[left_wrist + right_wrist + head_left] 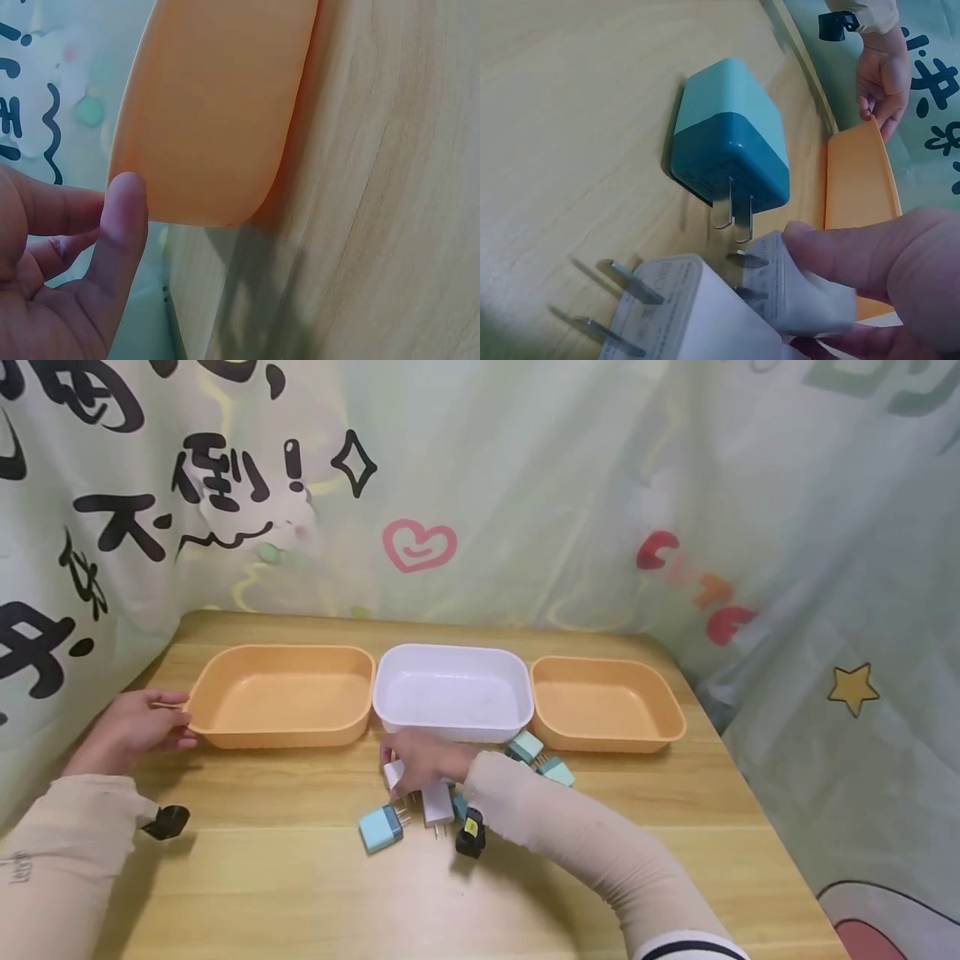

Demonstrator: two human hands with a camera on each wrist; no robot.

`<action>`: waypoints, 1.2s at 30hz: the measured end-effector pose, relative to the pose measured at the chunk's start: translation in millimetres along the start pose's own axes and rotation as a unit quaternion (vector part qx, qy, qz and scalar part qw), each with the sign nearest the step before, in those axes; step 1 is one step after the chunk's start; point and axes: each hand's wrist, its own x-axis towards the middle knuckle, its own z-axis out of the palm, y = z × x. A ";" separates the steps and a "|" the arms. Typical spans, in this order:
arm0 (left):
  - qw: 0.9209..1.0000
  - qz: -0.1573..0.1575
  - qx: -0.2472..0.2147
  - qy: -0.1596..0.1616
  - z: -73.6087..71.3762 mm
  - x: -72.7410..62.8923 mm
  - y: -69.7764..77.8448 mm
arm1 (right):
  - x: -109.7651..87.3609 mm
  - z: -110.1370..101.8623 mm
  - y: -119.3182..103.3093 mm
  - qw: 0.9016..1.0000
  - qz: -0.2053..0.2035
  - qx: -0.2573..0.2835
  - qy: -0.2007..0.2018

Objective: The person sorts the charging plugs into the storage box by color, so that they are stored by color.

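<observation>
My left hand [142,727] pinches the left rim of the left orange bin [281,737], thumb outside and fingers at the edge in the left wrist view. In front of the white bin [453,720], my right hand [423,760] holds a white charger plug [802,289] between thumb and fingers. Right beside it on the table lies another white charger plug [437,804], prongs toward me. A blue charger plug [380,828] with a darker pronged end [735,161] lies to the left of these.
Two teal charger plugs [525,746] lie near the right orange bin [607,739]; another, partly hidden, is under the right wrist. The three bins stand in a row along the back of the wooden table [300,893]. A printed curtain [525,485] hangs behind.
</observation>
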 end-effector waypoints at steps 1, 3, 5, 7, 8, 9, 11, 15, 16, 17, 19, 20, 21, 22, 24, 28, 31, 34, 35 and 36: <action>1.000 0.000 0.001 0.001 0.7 0.5 -0.1 | 0.0 0.1 0.2 1.000 -0.002 0.000 0.002; 1.000 -0.003 0.001 0.004 1.9 1.4 -0.4 | 0.7 0.2 0.6 1.000 -0.009 -0.004 0.004; 1.000 -0.003 0.003 0.005 2.7 2.1 -0.8 | 1.9 0.0 0.9 1.000 -0.016 -0.009 0.003; 1.000 -0.002 0.004 0.006 3.5 2.3 -0.9 | 3.0 -0.9 0.9 1.000 -0.022 -0.009 0.000; 1.000 -0.002 0.005 0.005 3.7 2.4 -0.8 | 3.7 -1.7 0.9 1.000 -0.025 -0.008 -0.002; 1.000 -0.002 0.007 0.005 3.9 2.4 -0.7 | 4.5 -2.5 0.8 1.000 -0.026 -0.006 -0.003; 1.000 -0.004 0.011 0.007 4.2 2.4 0.3 | 5.6 -4.6 -0.1 1.000 -0.026 0.003 -0.002; 1.000 -0.010 0.021 0.016 3.8 2.3 3.6 | 7.6 -9.2 -3.5 1.000 -0.027 0.007 -0.001; 0.999 -0.010 0.025 0.018 3.6 2.3 4.6 | 7.7 -10.3 -4.6 1.000 -0.027 0.007 -0.001; 0.999 -0.012 0.028 0.019 3.6 2.2 5.6 | 7.9 -11.3 -5.5 1.000 -0.027 0.004 -0.002; 0.999 -0.011 0.033 0.021 4.1 2.0 7.2 | 7.6 -13.3 -7.5 1.000 -0.025 0.002 -0.003; 0.999 -0.009 0.035 0.021 4.7 1.9 7.4 | 7.4 -14.2 -8.4 1.000 -0.025 0.001 -0.003; 0.999 -0.008 0.036 0.022 5.5 1.9 7.4 | 7.0 -15.0 -9.1 1.000 -0.025 -0.001 -0.003; 0.999 -0.007 0.036 0.023 6.0 2.2 6.8 | 6.8 -15.8 -9.8 1.000 -0.027 -0.002 -0.002; 0.999 -0.006 0.033 0.021 6.8 2.2 5.5 | 6.7 -17.4 -10.9 0.999 -0.032 -0.001 0.001; 0.999 -0.011 0.026 0.018 5.5 2.2 2.8 | 9.0 -21.9 -12.4 0.999 -0.050 0.005 0.012; 1.000 -0.016 0.020 0.015 4.4 2.5 2.4 | 11.2 -26.5 -13.2 0.998 -0.055 0.010 0.019; 1.000 -0.021 0.015 0.012 4.0 3.7 2.4 | 13.0 -31.5 -13.9 0.998 -0.055 0.017 0.024; 1.000 -0.023 0.014 0.012 4.0 4.0 2.7 | 13.6 -33.2 -14.2 0.998 -0.055 0.022 0.024; 1.000 -0.025 0.014 0.013 3.9 4.2 2.9 | 14.1 -35.1 -14.8 0.998 -0.056 0.027 0.025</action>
